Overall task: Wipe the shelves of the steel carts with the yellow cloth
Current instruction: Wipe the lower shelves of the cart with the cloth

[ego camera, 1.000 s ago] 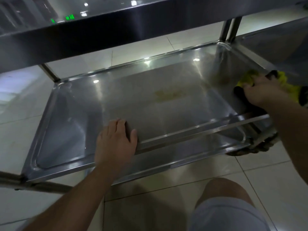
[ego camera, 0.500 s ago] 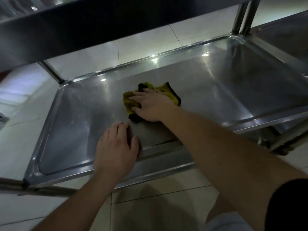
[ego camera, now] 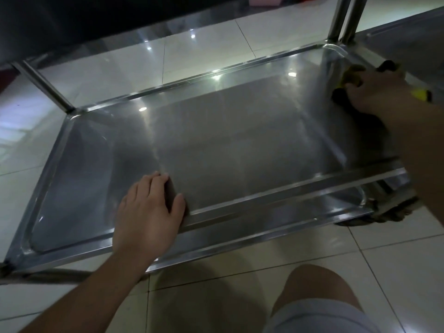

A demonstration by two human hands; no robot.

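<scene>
Left hand grips the steel shelf rim above pale tiled floor; right hand holds the yellow cloth.

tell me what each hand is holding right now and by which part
The right hand presses the bunched yellow cloth from above at the shelf's far right corner. The left hand grips the front rim of the steel cart shelf.
</scene>
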